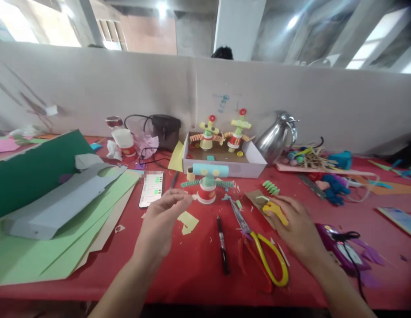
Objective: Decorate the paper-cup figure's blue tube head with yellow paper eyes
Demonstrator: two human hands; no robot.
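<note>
My left hand (164, 216) is closed in a pinch, with a small pale piece (194, 197) at its fingertips. My right hand (296, 225) has its fingers round a small yellow object (275, 212), whose kind I cannot make out. A brown piece of card (256, 198) and a pleated green paper strip (271, 187) lie beside that hand. Between the hands stands a paper-cup figure (207, 192) with a blue paper-roll head and pleated green arms. Scissors (258, 243) with red and yellow handles and a black pen (222, 247) lie nearer me.
Two similar figures stand in a white box (225, 170) behind. A steel jug (275, 139) is to its right. On the left are a phone (151, 190), coloured paper sheets (102, 212) and a green board (43, 170). A purple device (343, 251) with a black cord lies at right.
</note>
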